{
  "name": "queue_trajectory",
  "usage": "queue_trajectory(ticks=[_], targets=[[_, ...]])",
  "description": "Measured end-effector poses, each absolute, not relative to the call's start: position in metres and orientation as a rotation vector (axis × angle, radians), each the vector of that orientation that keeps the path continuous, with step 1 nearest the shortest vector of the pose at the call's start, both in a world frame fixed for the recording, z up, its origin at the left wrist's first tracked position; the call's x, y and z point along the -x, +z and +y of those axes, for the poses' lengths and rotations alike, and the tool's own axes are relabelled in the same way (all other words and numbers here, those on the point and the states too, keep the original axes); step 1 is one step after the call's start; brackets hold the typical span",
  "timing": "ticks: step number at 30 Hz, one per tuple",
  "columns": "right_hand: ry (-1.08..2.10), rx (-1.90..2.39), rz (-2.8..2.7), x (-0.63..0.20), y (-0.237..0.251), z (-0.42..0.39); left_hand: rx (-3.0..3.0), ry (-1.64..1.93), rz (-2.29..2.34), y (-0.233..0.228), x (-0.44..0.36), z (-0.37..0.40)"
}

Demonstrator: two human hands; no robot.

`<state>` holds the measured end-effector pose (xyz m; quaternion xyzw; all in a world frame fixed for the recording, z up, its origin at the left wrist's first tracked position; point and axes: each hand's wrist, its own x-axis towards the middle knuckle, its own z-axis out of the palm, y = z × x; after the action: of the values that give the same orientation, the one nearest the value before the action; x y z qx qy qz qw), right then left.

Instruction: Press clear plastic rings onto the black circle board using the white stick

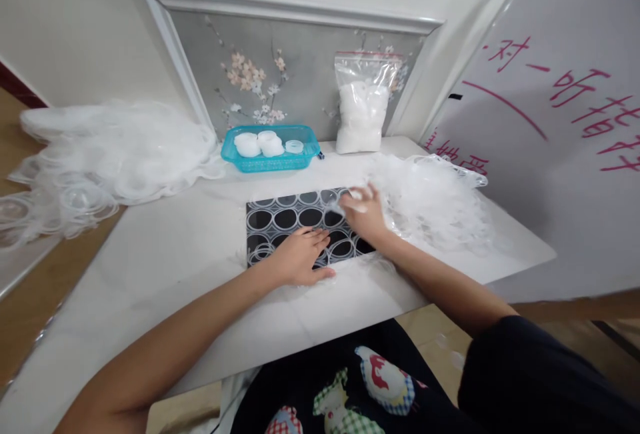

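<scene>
A black patterned mat point(286, 219) with rows of pale-outlined ovals lies on the table. My left hand point(304, 255) rests flat on its lower middle, fingers stretched out. Above the mat's right part, my right hand point(364, 213) has its thumb and fingers drawn together on a translucent plastic piece point(334, 205), blurred so that its exact shape is unclear. A few clear rings point(261, 251) lie on the mat's lower left corner. Right of the mat spreads a heap of translucent plastic rings point(430, 201), close to my right hand.
Behind the mat stands a blue plastic tray point(270, 162) with several white bundles of rings. A filled zip bag point(363, 114) leans on the framed picture point(300, 54). Another large ring pile point(115, 154) hangs over the table's left edge. At right is a whiteboard point(565, 174).
</scene>
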<state>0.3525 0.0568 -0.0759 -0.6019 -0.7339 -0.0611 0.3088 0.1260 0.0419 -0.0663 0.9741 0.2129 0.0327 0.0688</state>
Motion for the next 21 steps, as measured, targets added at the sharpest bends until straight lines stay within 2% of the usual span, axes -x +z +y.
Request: queue_trajectory(ticks=[3, 8, 12, 21], targets=[[-0.179, 1.752, -1.487, -0.38, -0.063, 0.07, -2.89, 0.081, 0.655, -0.061, -0.124, 0.045], [0.254, 1.478, -1.719, -0.387, -0.082, 0.036, -2.827, 0.135, 0.734, -0.049, -0.135, 0.05], [0.499, 1.455, -1.618, -0.378, -0.099, 0.019, -2.951, 0.085, 0.654, -0.055, -0.159, 0.049], [0.565, 1.45, -1.607, -0.382, -0.097, 0.024, -2.978, 0.06, 0.633, -0.071, -0.171, 0.046]])
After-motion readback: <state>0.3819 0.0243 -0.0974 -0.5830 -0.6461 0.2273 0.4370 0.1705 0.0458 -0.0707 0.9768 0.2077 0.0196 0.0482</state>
